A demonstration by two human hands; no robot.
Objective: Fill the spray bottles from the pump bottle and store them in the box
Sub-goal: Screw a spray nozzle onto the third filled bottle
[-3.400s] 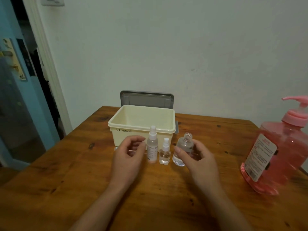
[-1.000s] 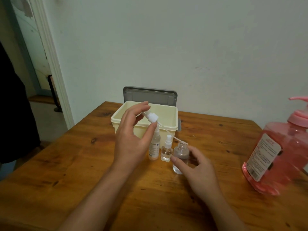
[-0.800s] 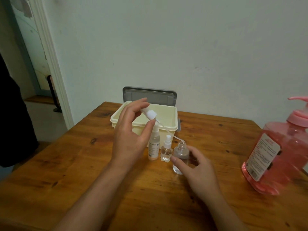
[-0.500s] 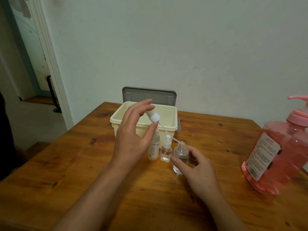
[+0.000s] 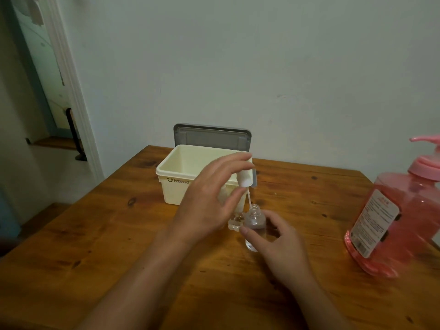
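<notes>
Both forearms are bare to the near frame edge, and the left hand [image 5: 209, 206] and right hand [image 5: 281, 244] wear no rings, watch or gloves

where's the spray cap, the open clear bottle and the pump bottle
spray cap [image 5: 245, 179], head view, white collar under the left fingers
open clear bottle [image 5: 254, 217], head view, shoulder below the open neck
pump bottle [image 5: 404, 225], head view, pink body beside the label

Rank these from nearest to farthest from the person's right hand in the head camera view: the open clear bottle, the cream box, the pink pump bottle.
1. Open clear bottle: gripped by the right hand.
2. Cream box: behind, up and to the left.
3. Pink pump bottle: far at the table's right edge.
</notes>
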